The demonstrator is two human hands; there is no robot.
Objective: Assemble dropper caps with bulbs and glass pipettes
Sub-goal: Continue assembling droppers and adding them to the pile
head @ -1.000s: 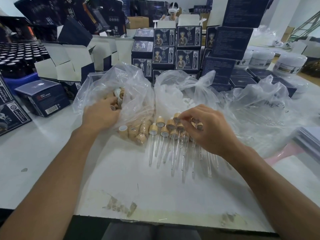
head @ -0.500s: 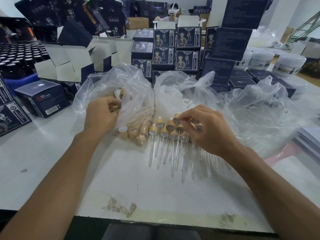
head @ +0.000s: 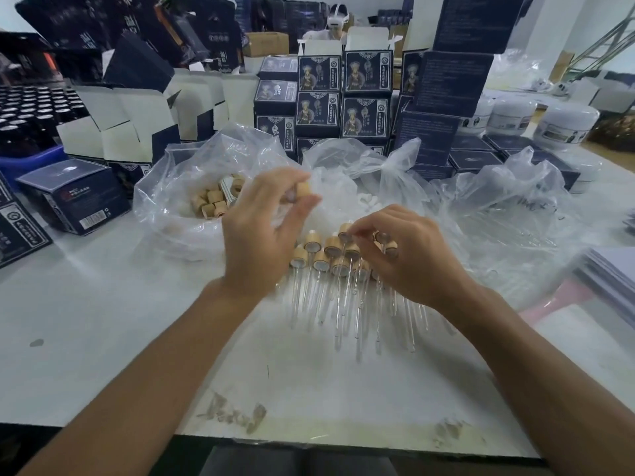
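1. Fingers (head: 302, 197) of your left hand (head: 261, 235) pinch one wooden cap (head: 303, 189), lifted above the tabletop (head: 103, 321) just left of the frame's middle; the hand is blurred.
2. Your right hand (head: 409, 259) rests over the droppers (head: 330, 266) at centre frame, its fingers curled and pinching something small near the top of the pile; what it is, you cannot tell from this view.
3. Those droppers lie side by side on the tabletop, caps toward the upper frame, glass pipettes (head: 340, 314) pointing toward the lower edge.
4. Upper left of centre, an open clear bag (head: 165, 201) holds loose caps (head: 213, 201).
5. A second clear bag (head: 347, 173), at upper centre, holds white bulbs (head: 366, 201).
6. A third clear bag (head: 508, 207) lies at the right, with thin glass tubes faintly visible inside.
7. Dark printed boxes (head: 343, 94) are stacked along the top of the frame; white jars (head: 567, 125) stand at upper right.
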